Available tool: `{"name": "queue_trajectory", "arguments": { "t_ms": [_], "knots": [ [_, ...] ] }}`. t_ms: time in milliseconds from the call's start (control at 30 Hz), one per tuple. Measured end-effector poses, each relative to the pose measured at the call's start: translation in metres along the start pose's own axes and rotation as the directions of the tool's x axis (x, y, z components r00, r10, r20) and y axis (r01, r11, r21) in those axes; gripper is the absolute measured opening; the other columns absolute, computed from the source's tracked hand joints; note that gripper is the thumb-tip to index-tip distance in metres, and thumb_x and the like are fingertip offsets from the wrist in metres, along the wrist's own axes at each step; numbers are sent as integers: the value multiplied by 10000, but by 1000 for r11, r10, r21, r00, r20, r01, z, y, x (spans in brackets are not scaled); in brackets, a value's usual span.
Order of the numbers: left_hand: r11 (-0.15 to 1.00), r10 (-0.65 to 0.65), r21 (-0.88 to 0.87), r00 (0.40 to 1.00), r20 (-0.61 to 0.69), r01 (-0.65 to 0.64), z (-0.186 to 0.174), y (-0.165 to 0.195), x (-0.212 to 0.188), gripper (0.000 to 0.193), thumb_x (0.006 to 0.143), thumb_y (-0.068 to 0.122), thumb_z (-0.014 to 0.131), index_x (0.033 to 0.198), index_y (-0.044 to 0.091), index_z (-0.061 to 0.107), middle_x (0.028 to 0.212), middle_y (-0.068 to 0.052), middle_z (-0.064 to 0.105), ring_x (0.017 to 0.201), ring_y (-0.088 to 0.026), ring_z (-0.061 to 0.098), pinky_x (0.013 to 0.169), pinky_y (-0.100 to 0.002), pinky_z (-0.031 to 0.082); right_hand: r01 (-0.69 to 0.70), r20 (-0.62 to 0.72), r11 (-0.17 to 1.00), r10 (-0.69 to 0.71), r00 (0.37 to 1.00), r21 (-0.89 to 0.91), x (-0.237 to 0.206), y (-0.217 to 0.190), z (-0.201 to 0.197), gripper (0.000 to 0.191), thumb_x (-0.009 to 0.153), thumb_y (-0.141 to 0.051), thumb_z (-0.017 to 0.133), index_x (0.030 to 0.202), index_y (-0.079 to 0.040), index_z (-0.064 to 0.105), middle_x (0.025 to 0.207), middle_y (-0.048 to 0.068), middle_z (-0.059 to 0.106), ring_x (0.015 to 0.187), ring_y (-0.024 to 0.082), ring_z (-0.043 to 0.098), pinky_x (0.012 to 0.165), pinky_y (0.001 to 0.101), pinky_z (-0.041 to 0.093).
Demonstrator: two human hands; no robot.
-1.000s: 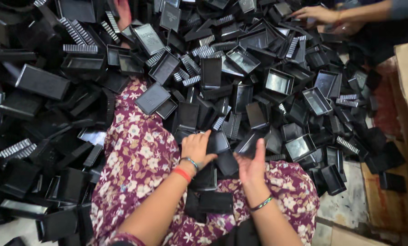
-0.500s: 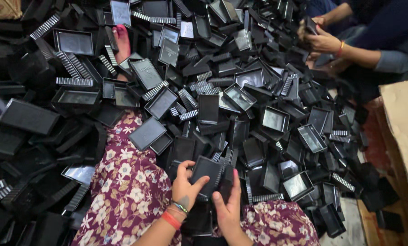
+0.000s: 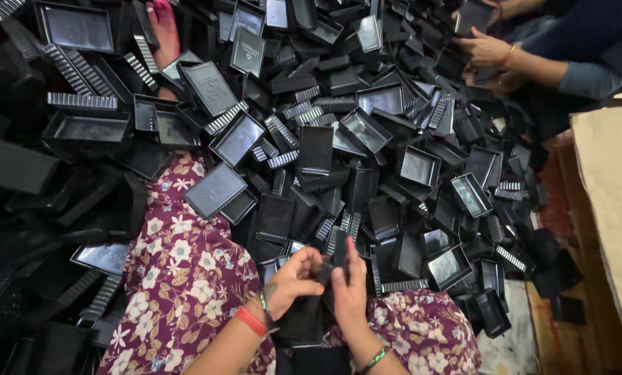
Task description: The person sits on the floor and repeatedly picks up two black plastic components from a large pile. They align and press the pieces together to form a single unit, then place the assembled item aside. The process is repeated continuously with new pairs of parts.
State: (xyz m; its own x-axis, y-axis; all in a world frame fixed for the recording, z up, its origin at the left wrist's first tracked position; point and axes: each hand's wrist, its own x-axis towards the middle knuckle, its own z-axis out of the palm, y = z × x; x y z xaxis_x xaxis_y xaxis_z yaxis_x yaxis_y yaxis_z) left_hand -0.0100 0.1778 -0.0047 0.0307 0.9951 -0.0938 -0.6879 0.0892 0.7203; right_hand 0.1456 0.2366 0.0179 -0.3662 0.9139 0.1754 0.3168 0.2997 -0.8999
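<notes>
Closest to the camera, the person's left hand (image 3: 293, 278) and right hand (image 3: 349, 288) are both wrapped around one small black box piece (image 3: 328, 267), held upright just over the lap. Left fingers curl over its near edge, right palm presses flat on the other side, so both hands are clamped on it. Can't tell whether it's one part or two being fitted together, since the hands hide most of it. Below them a few more black pieces rest on the flowered dress (image 3: 186, 278).

If it is a fitting job, squaring the edges before pressing looks like the way to go, with thumbs kept out of the seam, since these thin plastic walls probably flex.

Past the hands is the big heap of black trays (image 3: 366, 173), open sides facing every which way, with ribbed strips (image 3: 81, 101) mixed in. A cardboard box (image 3: 609, 208) sits on the right. Far top right, another person's hands (image 3: 488, 48) work in the same pile.
</notes>
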Motion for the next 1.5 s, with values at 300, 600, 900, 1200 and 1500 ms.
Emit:
{"name": "queue_trajectory", "arguments": {
  "t_ms": [300, 600, 900, 1200, 1500],
  "knots": [
    [983, -42, 173, 997, -72, 54, 6, -10, -4, 740, 755, -31, 772, 1419, 102, 476, 1364, -65, 574, 1277, -182, 517, 1058, -333, 449, -39, 32, 973, 32, 999, 228, -4, 4, -5, 585, 1076, -337, 467, 1562, -18, 399, 1581, 120, 435, 1453, 238, 418, 1198, 360, 301],
    [994, 8, 108, 963, -269, 22, 8, -3, 1, 693, 769, 55, 842, 1361, 92, 484, 1327, -102, 605, 1231, -229, 581, 1040, -368, 499, -253, 18, 715, 320, 947, 651, -7, 28, -2, 555, 1052, -324, 496, 1491, 13, 459, 1444, 131, 571, 1306, 208, 548, 1120, 336, 402],
    [997, 77, 22, 900, -429, -75, 4, -5, 8, 756, 802, 94, 824, 1436, 121, 413, 1290, -113, 574, 1140, -203, 602, 924, -358, 547, -131, 235, 953, 66, 970, 274, -3, 7, -3, 556, 1037, -279, 574, 1504, 13, 497, 1431, 143, 601, 1320, 180, 566, 1128, 316, 421],
    [691, 509, 714, 775, -374, -109, -9, -8, 4, 534, 848, 328, 841, 1238, 66, 587, 1132, -90, 663, 1023, -188, 644, 867, -315, 531, -156, 322, 985, 169, 931, -66, -8, -13, -3, 539, 862, -185, 751, 1355, -19, 608, 920, 86, 744, 786, 151, 662, 715, 278, 558],
    [925, 187, 380, 868, -461, 2, -22, -13, -5, 521, 913, 563, 665, 1142, 96, 694, 936, -38, 752, 775, -120, 652, 684, -269, 526, -566, 358, 644, 439, 824, 514, -23, 0, -55, 438, 960, -325, 615, 1126, 80, 635, 896, 234, 753, 696, 296, 724, 606, 349, 559]
  ]
}}
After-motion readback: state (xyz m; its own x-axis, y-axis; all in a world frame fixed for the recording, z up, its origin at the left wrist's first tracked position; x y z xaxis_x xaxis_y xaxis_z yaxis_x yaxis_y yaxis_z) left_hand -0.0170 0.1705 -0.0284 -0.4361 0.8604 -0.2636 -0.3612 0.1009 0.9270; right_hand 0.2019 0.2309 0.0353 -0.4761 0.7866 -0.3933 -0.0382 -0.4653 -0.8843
